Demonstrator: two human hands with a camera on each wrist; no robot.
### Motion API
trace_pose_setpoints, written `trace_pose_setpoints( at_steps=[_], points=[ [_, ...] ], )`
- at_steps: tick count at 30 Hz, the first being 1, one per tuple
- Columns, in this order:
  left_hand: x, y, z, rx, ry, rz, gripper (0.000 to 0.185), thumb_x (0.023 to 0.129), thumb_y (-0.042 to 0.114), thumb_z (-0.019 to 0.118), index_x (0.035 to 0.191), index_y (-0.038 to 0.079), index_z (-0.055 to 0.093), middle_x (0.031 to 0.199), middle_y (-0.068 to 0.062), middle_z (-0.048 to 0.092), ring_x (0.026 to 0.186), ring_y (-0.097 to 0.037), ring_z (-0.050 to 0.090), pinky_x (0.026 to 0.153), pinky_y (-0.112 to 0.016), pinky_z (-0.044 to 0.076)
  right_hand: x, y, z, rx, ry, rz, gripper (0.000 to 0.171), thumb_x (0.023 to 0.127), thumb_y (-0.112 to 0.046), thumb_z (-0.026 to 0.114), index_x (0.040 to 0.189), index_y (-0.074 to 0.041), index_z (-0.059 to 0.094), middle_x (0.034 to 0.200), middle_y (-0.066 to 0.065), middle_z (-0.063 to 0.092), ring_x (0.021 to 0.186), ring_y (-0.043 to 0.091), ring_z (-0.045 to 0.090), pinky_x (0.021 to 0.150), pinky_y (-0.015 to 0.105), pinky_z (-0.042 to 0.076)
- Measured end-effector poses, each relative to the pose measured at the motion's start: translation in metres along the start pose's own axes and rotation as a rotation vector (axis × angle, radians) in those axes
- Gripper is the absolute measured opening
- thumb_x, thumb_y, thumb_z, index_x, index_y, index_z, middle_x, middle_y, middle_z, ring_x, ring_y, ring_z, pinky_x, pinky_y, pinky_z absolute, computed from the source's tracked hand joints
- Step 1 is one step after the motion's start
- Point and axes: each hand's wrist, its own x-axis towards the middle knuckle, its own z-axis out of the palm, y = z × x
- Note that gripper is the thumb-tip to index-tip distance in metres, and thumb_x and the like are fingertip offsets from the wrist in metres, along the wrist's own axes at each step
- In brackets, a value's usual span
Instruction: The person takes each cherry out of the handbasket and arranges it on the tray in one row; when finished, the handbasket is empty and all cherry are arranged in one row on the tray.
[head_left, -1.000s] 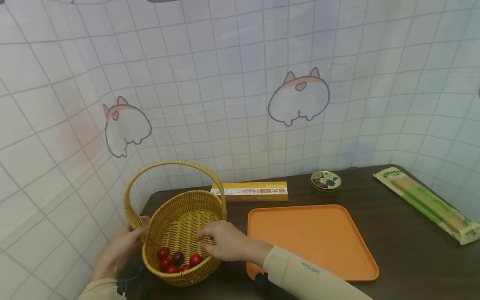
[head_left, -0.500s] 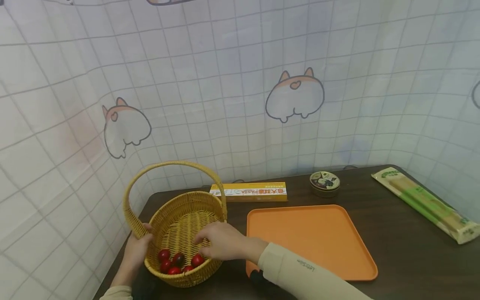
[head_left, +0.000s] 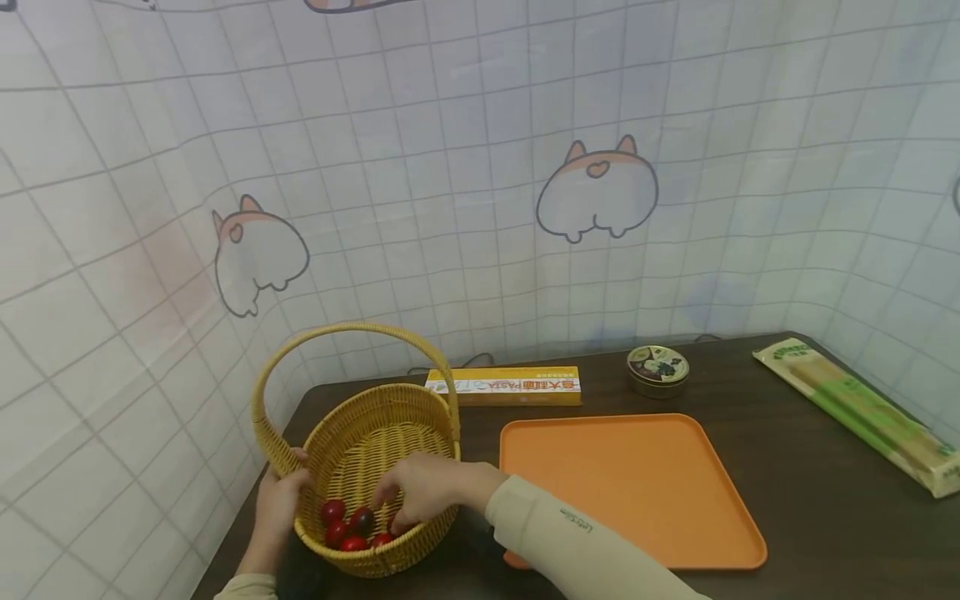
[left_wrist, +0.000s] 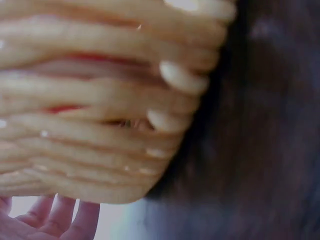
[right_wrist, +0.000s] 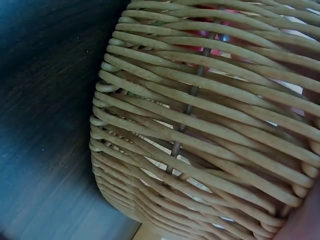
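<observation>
While the wicker basket (head_left: pixel 375 450) sits at the near left corner of the dark counter (head_left: pixel 787 467), both hands are at it. The left hand (head_left: pixel 279 500) is pressed against the basket's outer left wall just below the foot of the arched handle (head_left: pixel 345 333), fingers wrapped over the rim there, its forearm running down out of the bottom edge of the head view. The right hand (head_left: pixel 420 492) comes in over the right rim, palm down and wrist bent, the beige sleeve (head_left: pixel 570 542) slanting up from the lower right. Its fingers are curled down into the bowl among the red tomatoes (head_left: pixel 347 527) clustered at the near side; whether they actually pinch one, I cannot tell, as the fingertips are hidden behind the hand. From the right wrist view only the woven wall (right_wrist: pixel 210 135) shows, close up, with red glimpsed through the gaps. Just right of the basket lies an orange tray (head_left: pixel 637 483); behind it are a yellow pasta box (head_left: pixel 504 386) and a small round tin (head_left: pixel 657 369), and a long packet (head_left: pixel 862 412) lies well apart at the far right.
</observation>
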Motion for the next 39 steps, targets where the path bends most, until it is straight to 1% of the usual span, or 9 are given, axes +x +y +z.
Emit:
trace_pose_setpoints(
  at_steps=[6, 12, 17, 23, 25, 28, 32, 36, 39],
  points=[
    [-0.002, 0.001, 0.001, 0.007, 0.009, -0.018, 0.033, 0.085, 0.006, 0.049, 0.117, 0.000, 0.047, 0.118, -0.019, 0.048, 0.087, -0.014, 0.049, 0.071, -0.024, 0.042, 0.004, -0.001, 0.002, 0.022, -0.056, 0.012, 0.026, 0.086, -0.014, 0.073, 0.111, -0.021, 0.073, 0.103, -0.010, 0.069, 0.089, -0.002, 0.060, 0.075, 0.018, 0.048],
    [-0.003, -0.001, 0.001, -0.010, 0.010, -0.034, 0.033, 0.084, 0.003, 0.049, 0.117, 0.001, 0.047, 0.115, -0.018, 0.048, 0.087, -0.013, 0.049, 0.071, -0.023, 0.042, 0.010, -0.001, 0.003, -0.023, -0.114, 0.031, 0.025, 0.087, -0.009, 0.069, 0.107, -0.022, 0.074, 0.098, -0.013, 0.068, 0.087, -0.002, 0.060, 0.075, 0.017, 0.047],
    [-0.002, -0.001, 0.002, -0.031, 0.004, -0.048, 0.033, 0.083, 0.002, 0.049, 0.116, 0.001, 0.047, 0.119, -0.016, 0.046, 0.089, -0.014, 0.048, 0.072, -0.023, 0.042, 0.011, -0.001, 0.004, -0.057, -0.126, 0.056, 0.028, 0.087, -0.002, 0.065, 0.105, -0.022, 0.074, 0.096, -0.012, 0.069, 0.085, -0.001, 0.060, 0.073, 0.017, 0.047],
    [-0.001, -0.001, 0.003, -0.032, 0.005, -0.052, 0.033, 0.083, 0.001, 0.049, 0.117, 0.001, 0.047, 0.118, -0.014, 0.046, 0.088, -0.013, 0.048, 0.072, -0.022, 0.042, 0.012, 0.000, 0.005, -0.045, -0.119, 0.071, 0.036, 0.084, 0.006, 0.061, 0.103, -0.021, 0.074, 0.097, -0.011, 0.069, 0.088, -0.001, 0.060, 0.073, 0.018, 0.048],
    [-0.001, -0.001, 0.004, -0.017, 0.005, -0.047, 0.033, 0.084, 0.001, 0.049, 0.117, 0.001, 0.047, 0.116, -0.015, 0.047, 0.087, -0.014, 0.048, 0.072, -0.023, 0.041, 0.013, 0.000, 0.006, -0.059, -0.103, 0.065, 0.032, 0.084, 0.003, 0.064, 0.104, -0.021, 0.074, 0.098, -0.011, 0.069, 0.090, -0.001, 0.060, 0.075, 0.018, 0.047],
    [-0.001, -0.001, 0.004, 0.000, 0.005, -0.042, 0.033, 0.084, 0.002, 0.049, 0.116, 0.001, 0.047, 0.113, -0.015, 0.047, 0.087, -0.014, 0.047, 0.072, -0.024, 0.041, 0.014, 0.000, 0.008, -0.063, -0.065, 0.055, 0.027, 0.085, -0.007, 0.070, 0.109, -0.020, 0.072, 0.095, -0.011, 0.067, 0.085, -0.001, 0.059, 0.072, 0.018, 0.047],
    [-0.001, 0.000, 0.003, -0.001, 0.000, -0.041, 0.033, 0.084, 0.002, 0.049, 0.117, 0.001, 0.047, 0.114, -0.014, 0.047, 0.089, -0.014, 0.047, 0.073, -0.023, 0.040, 0.013, 0.001, 0.009, -0.052, 0.015, 0.041, 0.029, 0.087, -0.021, 0.072, 0.116, -0.020, 0.069, 0.092, -0.013, 0.063, 0.082, -0.001, 0.056, 0.071, 0.019, 0.046],
    [-0.001, 0.001, 0.003, -0.008, 0.006, -0.042, 0.033, 0.083, 0.001, 0.048, 0.116, 0.001, 0.047, 0.114, -0.014, 0.046, 0.090, -0.015, 0.047, 0.072, -0.023, 0.041, 0.008, 0.002, 0.008, -0.040, 0.125, -0.005, 0.032, 0.090, -0.027, 0.068, 0.122, -0.021, 0.065, 0.107, -0.012, 0.063, 0.096, 0.000, 0.057, 0.080, 0.020, 0.046],
    [-0.001, 0.003, 0.004, -0.026, 0.005, -0.037, 0.033, 0.083, 0.000, 0.048, 0.116, 0.000, 0.047, 0.115, -0.015, 0.045, 0.089, -0.015, 0.047, 0.072, -0.023, 0.041, -0.001, 0.003, 0.005, -0.006, 0.231, -0.053, 0.035, 0.093, -0.026, 0.064, 0.128, -0.021, 0.062, 0.118, -0.010, 0.062, 0.098, 0.002, 0.057, 0.082, 0.020, 0.046]
  ],
)
